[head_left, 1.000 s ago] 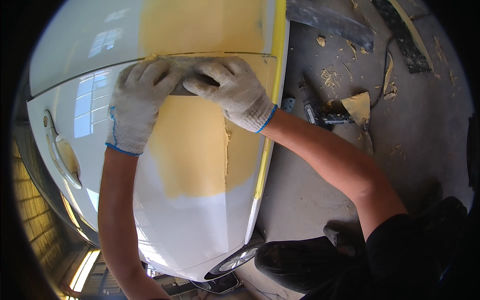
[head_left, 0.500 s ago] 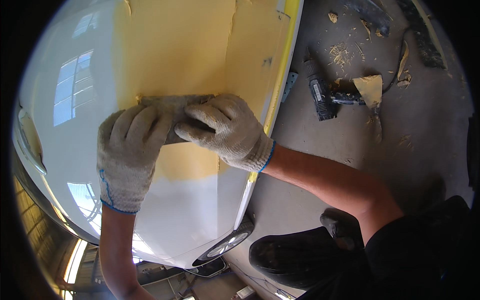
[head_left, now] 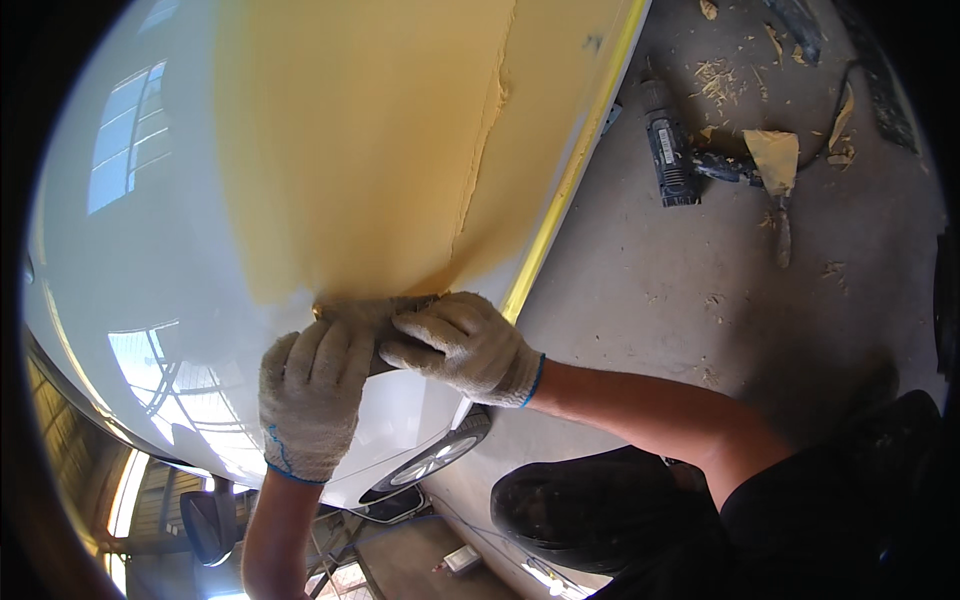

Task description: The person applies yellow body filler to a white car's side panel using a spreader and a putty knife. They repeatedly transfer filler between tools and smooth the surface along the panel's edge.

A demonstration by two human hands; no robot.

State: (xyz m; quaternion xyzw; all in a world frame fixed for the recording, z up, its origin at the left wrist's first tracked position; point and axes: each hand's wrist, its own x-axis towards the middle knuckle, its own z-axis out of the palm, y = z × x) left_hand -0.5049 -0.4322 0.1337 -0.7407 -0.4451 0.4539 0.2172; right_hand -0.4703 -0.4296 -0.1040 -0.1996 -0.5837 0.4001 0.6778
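A white car panel (head_left: 230,345) carries a wide layer of yellow-beige body filler (head_left: 350,150). A raised ridge of filler (head_left: 485,140) runs down its right part. At the layer's near edge, both my hands press a grey, flat spreader (head_left: 370,312) against the panel, with filler along its far edge. My left hand (head_left: 318,395), in a knitted glove with blue trim, is closed on its left part, fingers lying over the face. My right hand (head_left: 478,352), gloved alike, pinches its right end.
Yellow masking tape (head_left: 572,165) lines the panel's right edge. On the grey floor to the right lie a black power tool (head_left: 668,150), a putty knife (head_left: 773,160) coated with filler, and dried filler scraps (head_left: 718,82). A car wheel (head_left: 435,458) sits below the panel, near my knee.
Both hands have drawn the spreader toward me, down the panel, to the filler's near edge. Filler now covers the strip behind it, with a ridge left on the right. The view has shifted slightly.
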